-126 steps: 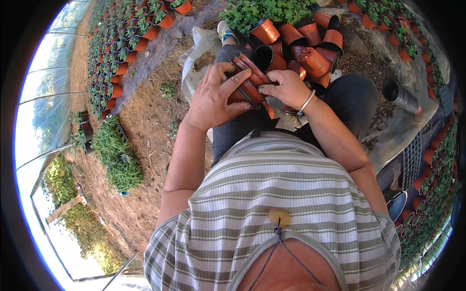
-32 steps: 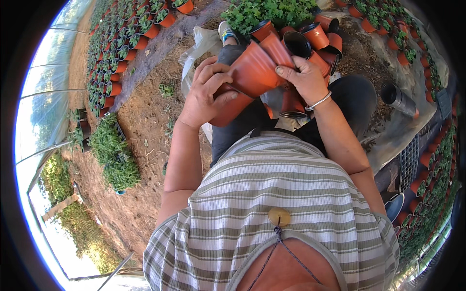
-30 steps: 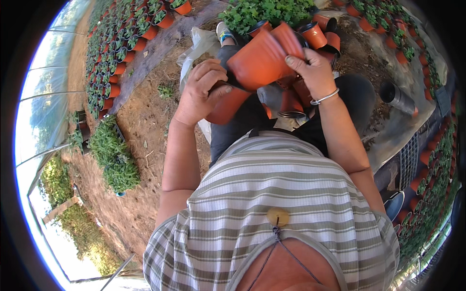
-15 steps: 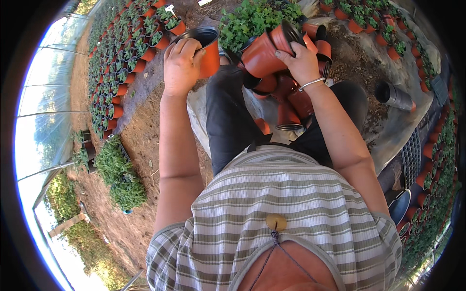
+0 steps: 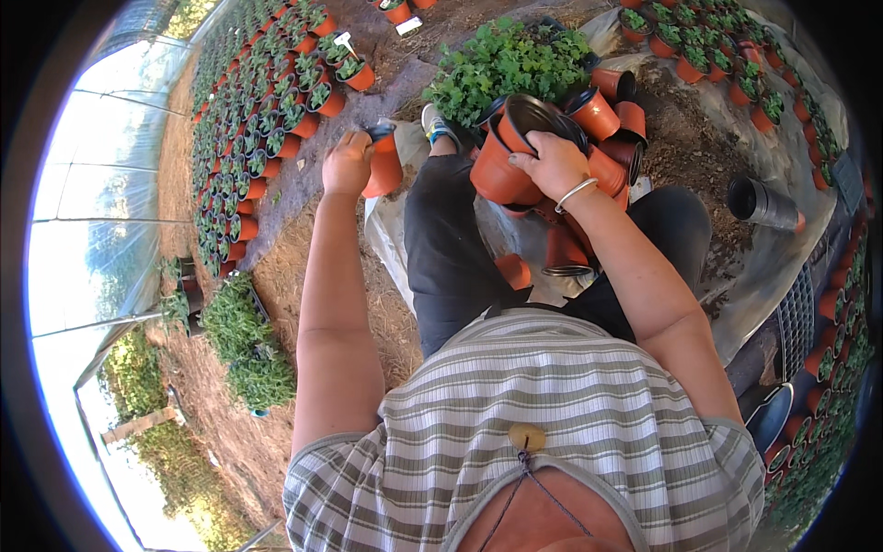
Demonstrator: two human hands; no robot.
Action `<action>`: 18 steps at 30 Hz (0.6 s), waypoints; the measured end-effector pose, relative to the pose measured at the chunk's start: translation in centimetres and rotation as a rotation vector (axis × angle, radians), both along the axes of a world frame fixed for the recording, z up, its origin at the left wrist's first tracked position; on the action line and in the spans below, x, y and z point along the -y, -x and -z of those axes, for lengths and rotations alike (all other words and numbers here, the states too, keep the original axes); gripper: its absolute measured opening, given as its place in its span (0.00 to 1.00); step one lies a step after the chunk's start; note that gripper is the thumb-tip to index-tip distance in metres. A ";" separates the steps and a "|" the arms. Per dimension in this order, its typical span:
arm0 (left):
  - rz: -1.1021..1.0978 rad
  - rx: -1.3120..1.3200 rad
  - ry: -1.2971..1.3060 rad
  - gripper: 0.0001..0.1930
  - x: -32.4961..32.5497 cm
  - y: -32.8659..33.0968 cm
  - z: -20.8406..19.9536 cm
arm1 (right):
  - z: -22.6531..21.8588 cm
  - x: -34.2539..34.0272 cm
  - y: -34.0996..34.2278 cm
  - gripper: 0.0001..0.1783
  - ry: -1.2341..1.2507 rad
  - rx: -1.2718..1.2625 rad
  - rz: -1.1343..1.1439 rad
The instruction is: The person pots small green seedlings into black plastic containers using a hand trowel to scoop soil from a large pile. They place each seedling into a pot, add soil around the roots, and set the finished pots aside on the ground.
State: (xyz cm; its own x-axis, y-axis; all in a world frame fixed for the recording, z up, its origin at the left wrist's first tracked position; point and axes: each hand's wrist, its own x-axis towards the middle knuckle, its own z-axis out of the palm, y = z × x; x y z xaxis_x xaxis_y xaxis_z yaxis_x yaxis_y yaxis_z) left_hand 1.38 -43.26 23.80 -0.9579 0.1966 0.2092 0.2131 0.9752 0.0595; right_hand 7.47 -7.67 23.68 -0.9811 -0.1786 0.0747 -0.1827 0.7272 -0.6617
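Observation:
My left hand (image 5: pixel 348 164) is closed on the rim of an orange plastic plant pot (image 5: pixel 384 168), held out to the left of my left knee. My right hand (image 5: pixel 557 169) grips the black-lined rim of some nested orange plant pots (image 5: pixel 499 173) above my lap, thumb over the edge. Their dark opening tilts up and away; how many are nested I cannot tell. Under and beyond that hand lies a heap of loose orange pots (image 5: pixel 593 115), some on their sides, partly hidden by my arm. One small pot (image 5: pixel 513 270) lies between my thighs.
Leafy green seedlings (image 5: pixel 506 64) stand just beyond the heap. Rows of potted plants (image 5: pixel 267 138) line the left, with more at the far right (image 5: pixel 690 60). A dark pot stack (image 5: pixel 763 204) lies on plastic sheeting at right. A seedling tray (image 5: pixel 244 336) sits at lower left.
My left hand has turned its pot, so its opening shows less. The pots in my right hand have tipped with their opening more upward. The whole view has shifted a little.

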 end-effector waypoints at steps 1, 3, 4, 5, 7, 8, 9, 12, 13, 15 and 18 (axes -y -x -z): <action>0.003 0.043 -0.017 0.08 0.9 0.3 1.4 | 0.5 0.1 0.1 0.19 -0.004 -0.019 -0.028; -0.007 0.067 -0.097 0.10 0.7 0.5 2.7 | 0.9 0.1 -0.2 0.18 -0.027 0.024 -0.075; -0.020 0.045 -0.159 0.11 0.3 -0.1 3.2 | 0.4 0.0 -0.5 0.18 -0.059 0.099 -0.088; -0.021 0.025 -0.231 0.13 -0.6 -0.3 3.5 | 0.5 -0.3 -0.6 0.19 -0.083 0.155 -0.103; 0.037 -0.037 -0.326 0.16 -1.7 -0.9 3.9 | 1.2 -0.1 -1.0 0.19 -0.105 0.290 -0.137; 0.063 -0.065 -0.378 0.17 -2.3 -1.3 4.2 | 1.4 0.4 -1.5 0.20 -0.079 0.315 -0.149; 0.074 -0.075 -0.395 0.18 -3.6 -1.6 4.2 | 2.5 0.8 -1.6 0.21 -0.083 0.328 -0.156; 0.133 -0.087 -0.497 0.17 -7.5 -3.0 3.5 | 4.7 1.6 -2.1 0.24 -0.030 0.309 -0.138; 0.148 -0.092 -0.500 0.17 -8.7 -3.1 3.7 | 5.1 1.4 -2.3 0.24 -0.004 0.293 -0.127; 0.205 -0.058 -0.506 0.16 -11.4 -3.8 3.5 | 4.4 -0.4 -1.9 0.23 0.005 0.151 -0.056; 0.356 -0.061 -0.514 0.15 -14.1 -5.4 3.6 | 2.2 -5.0 -0.6 0.20 0.198 0.051 0.018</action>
